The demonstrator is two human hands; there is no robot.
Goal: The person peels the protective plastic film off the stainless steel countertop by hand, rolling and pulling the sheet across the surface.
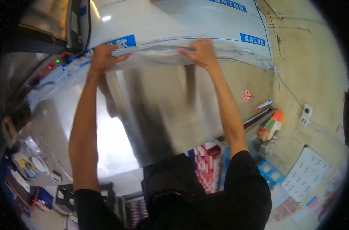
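Note:
A white plastic protective film [174,23] with blue printed labels covers the far part of a shiny stainless steel surface [166,103]. Its near edge is bunched into a crumpled roll that runs across the steel. My left hand [103,58] grips this roll on the left, thumb pointing inward. Farther right, my right hand [202,53] holds the same roll, its fingers over the top and its thumb toward the middle. Between my forearms the bare metal shows reflections and a bright glare.
Scissors with pink and yellow handles [247,95] lie on the steel at right, near a blue-and-white slim item [264,104]. A power socket [305,115] is on the right wall. A dark-framed appliance [47,27] stands at upper left, beside a lit red strip [51,66].

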